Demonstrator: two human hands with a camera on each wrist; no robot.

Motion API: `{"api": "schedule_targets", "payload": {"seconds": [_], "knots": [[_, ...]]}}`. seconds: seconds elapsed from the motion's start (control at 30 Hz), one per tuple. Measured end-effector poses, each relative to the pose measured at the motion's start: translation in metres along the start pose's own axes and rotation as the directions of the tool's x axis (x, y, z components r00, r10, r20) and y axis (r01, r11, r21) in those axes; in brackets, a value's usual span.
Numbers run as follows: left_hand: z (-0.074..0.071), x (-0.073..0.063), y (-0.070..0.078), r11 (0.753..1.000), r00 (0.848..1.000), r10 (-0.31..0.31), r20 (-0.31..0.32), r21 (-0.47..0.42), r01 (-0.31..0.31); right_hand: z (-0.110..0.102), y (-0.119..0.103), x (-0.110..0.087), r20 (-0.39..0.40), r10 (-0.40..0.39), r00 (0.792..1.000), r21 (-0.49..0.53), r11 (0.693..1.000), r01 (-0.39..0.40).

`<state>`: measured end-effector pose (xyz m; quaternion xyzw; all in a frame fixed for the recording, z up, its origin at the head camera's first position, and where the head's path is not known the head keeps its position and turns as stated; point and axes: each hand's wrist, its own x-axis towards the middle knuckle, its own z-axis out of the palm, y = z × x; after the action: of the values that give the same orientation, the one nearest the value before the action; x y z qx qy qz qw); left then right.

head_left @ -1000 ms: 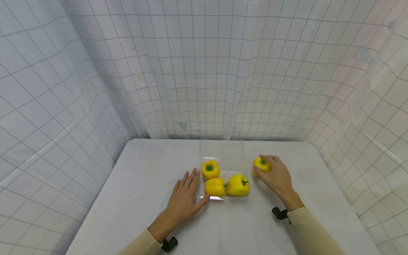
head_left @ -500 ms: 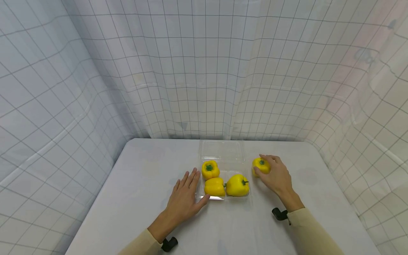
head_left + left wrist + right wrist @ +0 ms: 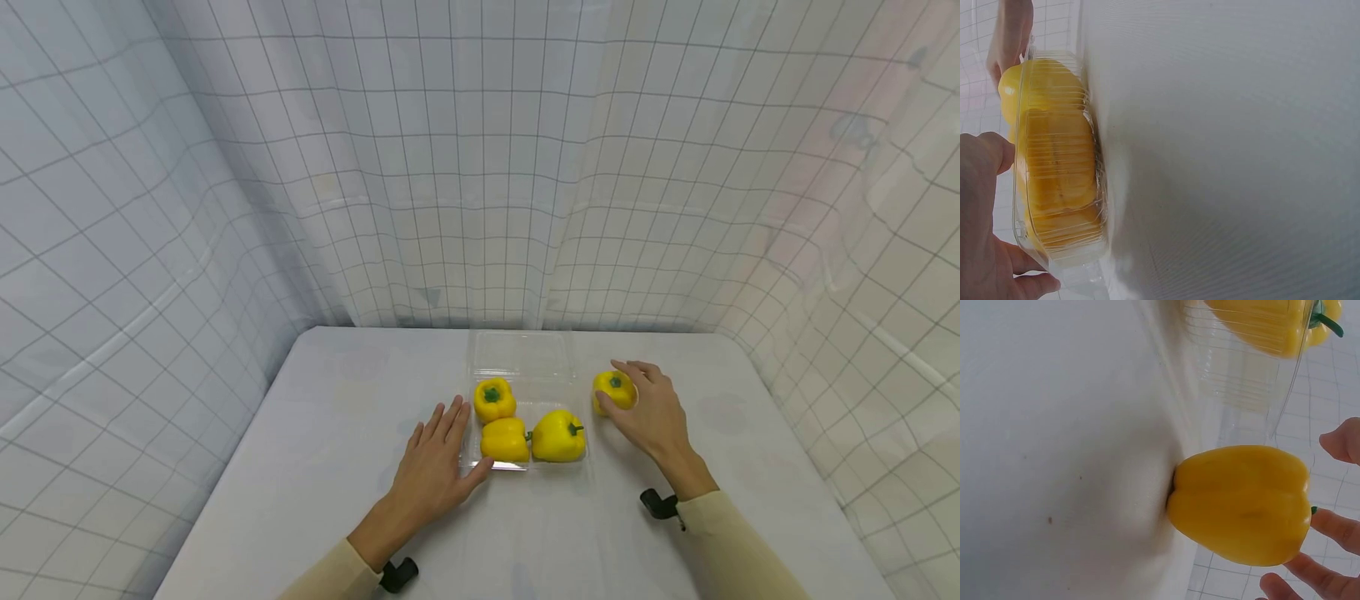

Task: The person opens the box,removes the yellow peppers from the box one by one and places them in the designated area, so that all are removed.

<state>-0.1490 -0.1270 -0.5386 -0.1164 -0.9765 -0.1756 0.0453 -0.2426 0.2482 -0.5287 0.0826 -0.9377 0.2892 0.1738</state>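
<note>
My left hand [image 3: 431, 479] lies with straight, spread fingers along the left side of a clear plastic clamshell box [image 3: 551, 392]. Its thumb touches the front rim. Inside the box are a yellow bell pepper [image 3: 495, 400] at the back left, another bell pepper [image 3: 505, 440] at the front left and a third bell pepper [image 3: 560, 437] at the front right. A separate yellow bell pepper [image 3: 1241, 505] stands upright on the table, right of the box. Around its top my right hand [image 3: 654, 417] is spread; in the right wrist view the thumb [image 3: 1342, 441] is apart from it.
The box's clear lid [image 3: 522, 353] lies folded back toward the table's far edge. White cloth covers the table [image 3: 360, 400]. White grid-patterned curtains [image 3: 480, 167] enclose the back and both sides. Each wrist carries a small black camera [image 3: 658, 503].
My right fingers have lifted slightly around the lone bell pepper, which has shifted very slightly left in view. My left hand and the box stay in place.
</note>
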Motion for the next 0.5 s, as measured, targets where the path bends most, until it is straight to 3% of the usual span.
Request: {"api": "schedule_targets", "payload": {"seconds": [0.5], "knots": [[-0.002,-0.001,0.001,1.0,1.0,-0.01,0.016,-0.01,0.011,-0.009,-0.014,-0.004,-0.051,-0.11,0.993,0.009,0.994,0.111]]}}
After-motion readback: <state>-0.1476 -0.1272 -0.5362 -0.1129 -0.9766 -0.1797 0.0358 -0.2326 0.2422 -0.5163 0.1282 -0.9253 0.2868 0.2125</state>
